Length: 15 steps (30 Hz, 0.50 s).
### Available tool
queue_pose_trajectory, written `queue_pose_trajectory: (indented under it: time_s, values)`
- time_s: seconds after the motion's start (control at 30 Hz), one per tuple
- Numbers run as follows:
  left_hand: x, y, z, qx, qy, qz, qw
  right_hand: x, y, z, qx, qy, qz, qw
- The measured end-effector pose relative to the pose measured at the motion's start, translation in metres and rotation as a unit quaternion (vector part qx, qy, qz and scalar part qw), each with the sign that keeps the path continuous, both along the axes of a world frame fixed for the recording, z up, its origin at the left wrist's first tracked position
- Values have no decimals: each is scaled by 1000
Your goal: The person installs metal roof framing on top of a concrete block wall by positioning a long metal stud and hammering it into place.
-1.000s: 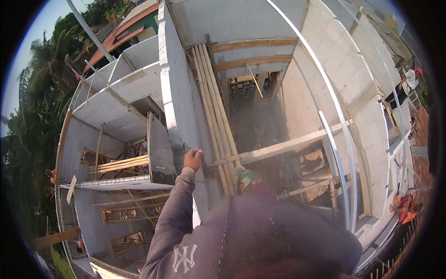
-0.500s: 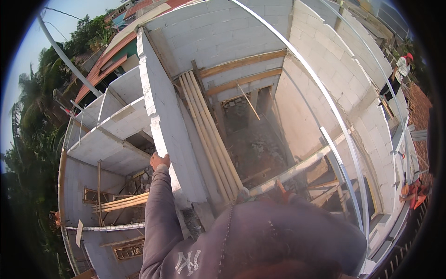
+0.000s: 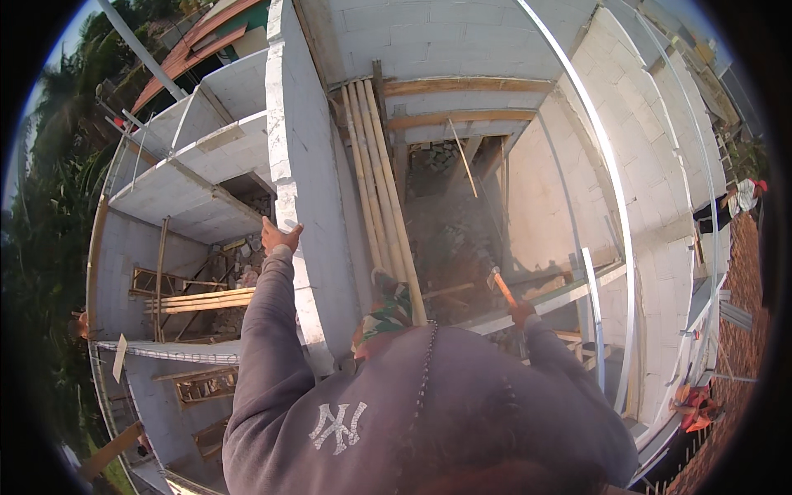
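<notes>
My left hand (image 3: pixel 280 237) is at the rough top edge of a white block wall (image 3: pixel 285 165), fingers spread and thumb out against the edge; it holds nothing. To the right, my right hand (image 3: pixel 521 312) is closed round the orange handle of a hammer (image 3: pixel 502 285), whose pale head points up and away over the room below. Under my body, one leg in camouflage trousers (image 3: pixel 389 312) reaches forward onto bamboo poles (image 3: pixel 375 181) lying along the wall. Near my right hand runs a grey beam (image 3: pixel 569 295).
Below lies a deep room with rubble (image 3: pixel 441 165) on its floor. Long pale metal strips (image 3: pixel 606 157) cross on the right. Another block-walled room with bamboo poles (image 3: pixel 206 301) lies left. At far right are a person in a red cap (image 3: pixel 747 194) and someone in orange (image 3: pixel 695 406).
My right hand has come out from beside my body with the hammer, which now shows clearly. My left hand's fingers have spread from the wall edge. My view has shifted, and my leg now shows.
</notes>
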<state>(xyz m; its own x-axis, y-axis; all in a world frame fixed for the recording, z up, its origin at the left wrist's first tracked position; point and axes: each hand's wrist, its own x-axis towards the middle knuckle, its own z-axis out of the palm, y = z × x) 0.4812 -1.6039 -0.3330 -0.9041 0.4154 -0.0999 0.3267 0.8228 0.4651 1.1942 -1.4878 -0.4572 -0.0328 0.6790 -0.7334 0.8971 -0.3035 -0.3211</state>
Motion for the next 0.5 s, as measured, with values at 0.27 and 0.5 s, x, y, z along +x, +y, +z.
queue_pose_trajectory:
  time_s: [0.27, 0.5]
  values:
    - [-88, 102, -27, 30, -20, 8, 999, -22, 97, -6, -58, -290, 666, 685]
    - [-66, 110, -56, -76, 39, 26, 996, -100, 108, -11, -102, -258, 483, 831]
